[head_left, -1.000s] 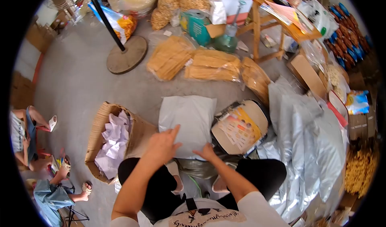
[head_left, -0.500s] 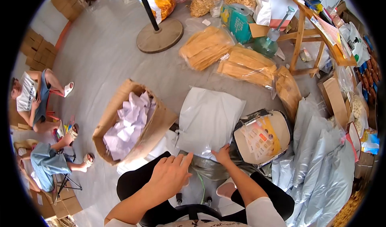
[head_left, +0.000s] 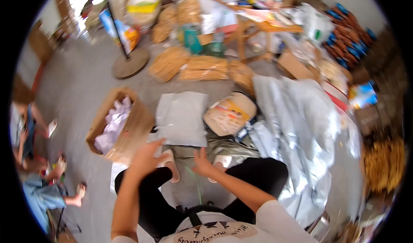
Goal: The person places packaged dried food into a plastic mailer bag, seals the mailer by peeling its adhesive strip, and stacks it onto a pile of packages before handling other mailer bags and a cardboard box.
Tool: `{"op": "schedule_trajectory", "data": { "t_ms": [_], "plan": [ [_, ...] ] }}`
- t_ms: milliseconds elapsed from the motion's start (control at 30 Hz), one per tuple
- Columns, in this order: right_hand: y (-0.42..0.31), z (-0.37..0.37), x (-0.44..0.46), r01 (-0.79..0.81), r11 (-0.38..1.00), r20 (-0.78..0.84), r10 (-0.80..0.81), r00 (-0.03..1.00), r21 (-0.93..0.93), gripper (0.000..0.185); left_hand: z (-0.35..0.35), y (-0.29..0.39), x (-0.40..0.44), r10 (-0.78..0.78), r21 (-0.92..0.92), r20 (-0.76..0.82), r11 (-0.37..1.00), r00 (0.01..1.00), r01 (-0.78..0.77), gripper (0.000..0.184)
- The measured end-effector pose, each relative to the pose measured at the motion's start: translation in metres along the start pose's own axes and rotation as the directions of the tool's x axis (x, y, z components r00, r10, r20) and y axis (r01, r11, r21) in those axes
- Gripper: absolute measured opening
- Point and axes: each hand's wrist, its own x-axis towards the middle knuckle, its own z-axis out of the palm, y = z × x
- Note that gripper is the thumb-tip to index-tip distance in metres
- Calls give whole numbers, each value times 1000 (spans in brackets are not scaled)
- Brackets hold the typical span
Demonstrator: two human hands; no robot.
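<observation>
A pale grey plastic mailing bag [head_left: 180, 116] lies flat in front of my knees, on top of a darker grey-green plastic sheet [head_left: 241, 148]. Below the bag's near left corner, my left hand [head_left: 148, 157] hovers with its fingers stretched out and nothing in them. My right hand [head_left: 203, 163] is just below the bag's near right corner, fingers apart and empty. Motion blurs both hands a little. To the right of the bag stands a tub with printed leaflets [head_left: 228, 116] on top. A cardboard box [head_left: 135, 135] holding crumpled pale paper [head_left: 114, 127] is on the left.
Silvery plastic bags [head_left: 297, 131] are heaped at my right. Clear packs of flat tan goods [head_left: 204, 69] lie beyond the mailing bag, near a round stand base [head_left: 131, 64] and a wooden table [head_left: 271, 26]. Two people sit at the far left.
My view has swung to the right, so the scene sits further left. My right hand has come away from the mailing bag's near edge. My left hand has lowered, with its fingers spread more.
</observation>
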Motion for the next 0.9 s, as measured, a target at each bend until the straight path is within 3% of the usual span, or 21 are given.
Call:
{"op": "schedule_trajectory", "data": {
  "t_ms": [67, 100, 167, 200, 267, 300, 367, 400, 433, 500, 633, 700, 767, 833, 900],
  "plan": [
    [-9, -62, -33, 178, 981, -73, -172, 982, 73, 69, -25, -17, -4, -8, -328, 70, 944, 998, 31, 46],
    [-7, -94, -52, 140, 988, -109, -132, 985, 64, 69, -37, -29, -6, 18, -500, 143, 864, 990, 56, 44],
    [1, -153, -94, 407, 913, -354, -370, 859, 35, 59, -66, -33, -30, -59, -707, 249, 671, 967, 224, 44],
    [11, -176, -114, 382, 921, -425, -318, 847, 73, 56, -62, -47, -40, -40, -702, 249, 681, 968, 209, 44],
    [32, -211, -162, 271, 957, -548, -171, 819, 107, 50, -33, -91, -58, -167, -835, 73, 529, 983, 152, 43],
    [41, -220, -185, 174, 979, -600, -76, 797, 107, 48, -8, -117, -64, -78, -833, 52, 547, 996, 86, 44],
    [81, -209, -206, -90, 991, -674, 133, 726, 98, 44, -12, -70, -68, -182, -927, 252, 237, 950, 291, 42],
    [92, -201, -212, -149, 984, -665, 175, 726, 95, 42, -13, -64, -67, -167, -924, 253, 251, 953, 289, 42],
    [91, -192, -219, -155, 983, -676, 180, 714, 98, 42, -13, -59, -67, -136, -906, 248, 318, 959, 280, 42],
    [81, -169, -222, 36, 855, -634, 355, 688, 518, 40, -13, -48, -68, -97, -884, 236, 392, 967, 255, 42],
    [72, -151, -218, 104, 854, -776, 404, 485, 510, 34, -11, -48, -68, -205, -907, 196, 332, 959, 257, 39],
    [71, -150, -217, 128, 848, -791, 412, 453, 515, 32, -7, -55, -58, -250, -917, 214, 282, 944, 282, 38],
    [70, -150, -218, 137, 850, -789, 397, 468, 509, 32, 1, -60, -50, -306, -926, 293, 146, 906, 349, 34],
    [72, -150, -220, 89, 865, -781, 397, 483, 494, 33, 9, -72, -41, -315, -933, 289, 121, 904, 340, 30],
    [73, -149, -224, 87, 862, -760, 388, 522, 500, 36, 16, -100, -31, -289, -929, 305, 119, 908, 350, 37]
  ]
}}
